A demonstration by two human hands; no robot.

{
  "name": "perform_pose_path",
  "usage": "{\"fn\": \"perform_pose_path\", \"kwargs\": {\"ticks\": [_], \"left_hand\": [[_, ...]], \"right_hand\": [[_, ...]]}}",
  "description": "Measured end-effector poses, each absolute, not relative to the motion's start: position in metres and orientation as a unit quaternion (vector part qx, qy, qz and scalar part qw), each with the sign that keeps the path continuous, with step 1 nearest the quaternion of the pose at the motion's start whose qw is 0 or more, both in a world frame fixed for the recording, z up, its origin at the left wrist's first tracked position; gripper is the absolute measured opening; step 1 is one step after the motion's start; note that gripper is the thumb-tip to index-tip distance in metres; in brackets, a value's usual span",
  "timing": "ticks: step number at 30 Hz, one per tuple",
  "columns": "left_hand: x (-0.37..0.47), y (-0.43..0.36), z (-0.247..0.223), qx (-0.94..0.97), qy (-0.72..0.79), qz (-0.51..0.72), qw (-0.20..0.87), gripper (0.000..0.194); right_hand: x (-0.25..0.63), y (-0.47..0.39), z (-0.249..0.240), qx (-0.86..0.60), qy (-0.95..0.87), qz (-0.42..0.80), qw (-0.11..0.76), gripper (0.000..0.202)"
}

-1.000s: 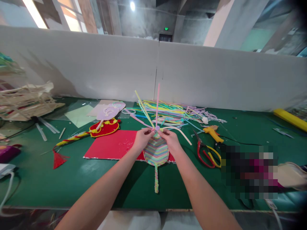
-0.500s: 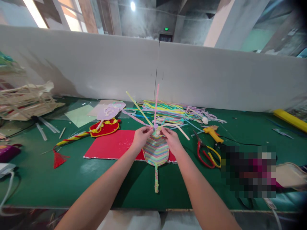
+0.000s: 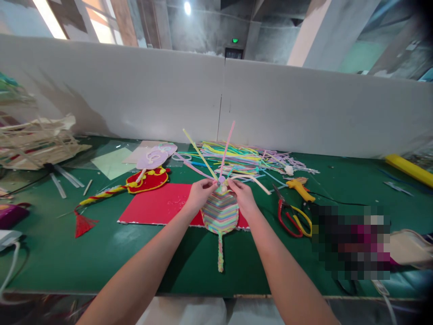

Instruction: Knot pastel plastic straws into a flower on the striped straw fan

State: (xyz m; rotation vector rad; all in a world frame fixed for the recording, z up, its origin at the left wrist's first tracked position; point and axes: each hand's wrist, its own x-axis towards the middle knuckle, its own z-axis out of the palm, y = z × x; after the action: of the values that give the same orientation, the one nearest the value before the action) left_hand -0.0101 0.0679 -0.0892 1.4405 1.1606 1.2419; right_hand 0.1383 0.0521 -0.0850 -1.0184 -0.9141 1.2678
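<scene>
Pastel pipe cleaners fan out from a small bunched centre: a yellow pipe cleaner [image 3: 200,154] and a pink pipe cleaner [image 3: 227,149] point up, while a lilac one slants left and a pale one bends right. My left hand [image 3: 199,196] pinches this bunch from one side. From the other side my right hand [image 3: 244,197] has its fingertips closed at the same spot. Just below the fingers lies a striped pastel fan [image 3: 220,214] with a twisted handle, partly over a red board [image 3: 152,205]. Exactly which strand each fingertip grips is hidden.
Behind my hands lies a pile of pipe cleaners [image 3: 233,155]. To the right are red-and-yellow-handled scissors [image 3: 290,219] and a yellow glue gun [image 3: 301,188] with a cord. A red fan [image 3: 152,181] with a tassel and a lilac fan [image 3: 157,155] lie left. A white partition [image 3: 135,95] stands behind.
The upright yellow and pink pipe cleaners have tilted and shifted to the right, and the bunched centre has turned slightly. Both hands stay closed around it in nearly the same place.
</scene>
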Motion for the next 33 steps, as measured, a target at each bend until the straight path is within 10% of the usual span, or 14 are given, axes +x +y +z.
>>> {"fn": "perform_pose_path", "kwargs": {"ticks": [33], "left_hand": [[-0.005,0.061,-0.086,0.528,0.484,0.499,0.488,0.035]], "right_hand": [[0.132,0.051,-0.083,-0.429,-0.458,0.461,0.627,0.029]]}}
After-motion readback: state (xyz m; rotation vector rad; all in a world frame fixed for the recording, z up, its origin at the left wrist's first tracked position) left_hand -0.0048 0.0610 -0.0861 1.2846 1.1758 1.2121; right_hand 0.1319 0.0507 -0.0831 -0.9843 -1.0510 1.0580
